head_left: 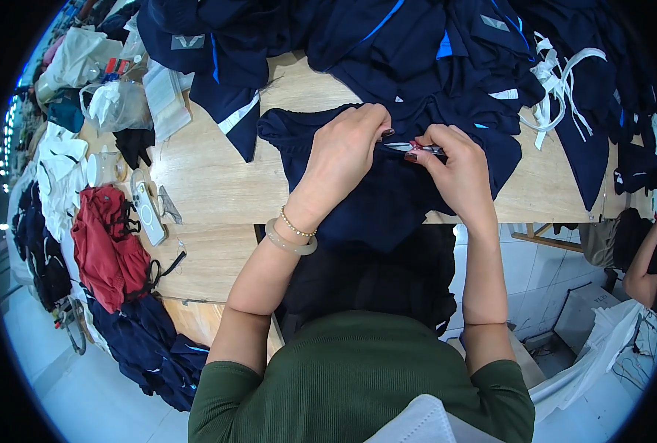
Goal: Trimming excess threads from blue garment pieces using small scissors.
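A dark navy garment (376, 199) with a gathered edge lies over the table's near edge, hanging down toward my lap. My left hand (347, 148) is closed in a pinch on its upper part, with a bracelet and a bangle at the wrist. In my right hand (455, 161) is a small pair of thread snips (398, 146) with something red around the grip. The metal blades point left toward my left fingertips, close against the cloth. Any thread between the fingers is too small to make out.
Navy garments (387, 44) with blue piping are heaped along the far side. White tapes (557, 85) lie at right. On the left are a phone (148, 213), a red cloth item (110, 247), a plastic jar (105, 168) and plastic bags (118, 105). Another person's arm (647, 255) shows at far right.
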Demonstrator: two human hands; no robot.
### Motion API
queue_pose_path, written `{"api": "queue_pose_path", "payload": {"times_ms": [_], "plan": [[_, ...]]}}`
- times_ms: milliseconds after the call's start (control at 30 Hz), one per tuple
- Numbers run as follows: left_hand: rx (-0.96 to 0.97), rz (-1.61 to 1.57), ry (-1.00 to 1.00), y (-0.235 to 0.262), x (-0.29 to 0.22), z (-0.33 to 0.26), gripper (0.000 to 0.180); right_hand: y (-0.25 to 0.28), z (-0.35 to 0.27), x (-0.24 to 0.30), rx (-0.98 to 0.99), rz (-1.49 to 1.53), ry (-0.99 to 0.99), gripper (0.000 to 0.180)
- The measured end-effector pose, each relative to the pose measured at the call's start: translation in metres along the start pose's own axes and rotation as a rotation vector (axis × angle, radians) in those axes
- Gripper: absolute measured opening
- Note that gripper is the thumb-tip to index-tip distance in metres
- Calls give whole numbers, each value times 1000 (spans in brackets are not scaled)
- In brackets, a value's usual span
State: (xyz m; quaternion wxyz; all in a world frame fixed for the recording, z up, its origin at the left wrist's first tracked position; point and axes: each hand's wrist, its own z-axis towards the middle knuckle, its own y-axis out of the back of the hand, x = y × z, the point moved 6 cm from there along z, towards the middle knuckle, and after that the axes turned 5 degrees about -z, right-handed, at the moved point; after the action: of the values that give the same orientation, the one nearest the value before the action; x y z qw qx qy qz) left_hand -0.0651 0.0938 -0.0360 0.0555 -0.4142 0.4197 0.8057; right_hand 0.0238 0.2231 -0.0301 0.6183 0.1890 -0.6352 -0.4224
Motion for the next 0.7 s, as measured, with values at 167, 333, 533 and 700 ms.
{"api": "queue_pose_path", "payload": {"times_ms": [167,333,533,700], "plan": [[4,6,3,-1,0,-1,3,-1,0,-3,32,34,-48,14],[-7,12,1,0,0,-2,2,-1,0,0,51,-20,-57,14],[-20,19,-6,-1,-1,-3,3,-5,1,3,53,-3,-18,14],[-179,-48,78,26,7,-12,4,-2,0,-1,22,53,-42,15]]}}
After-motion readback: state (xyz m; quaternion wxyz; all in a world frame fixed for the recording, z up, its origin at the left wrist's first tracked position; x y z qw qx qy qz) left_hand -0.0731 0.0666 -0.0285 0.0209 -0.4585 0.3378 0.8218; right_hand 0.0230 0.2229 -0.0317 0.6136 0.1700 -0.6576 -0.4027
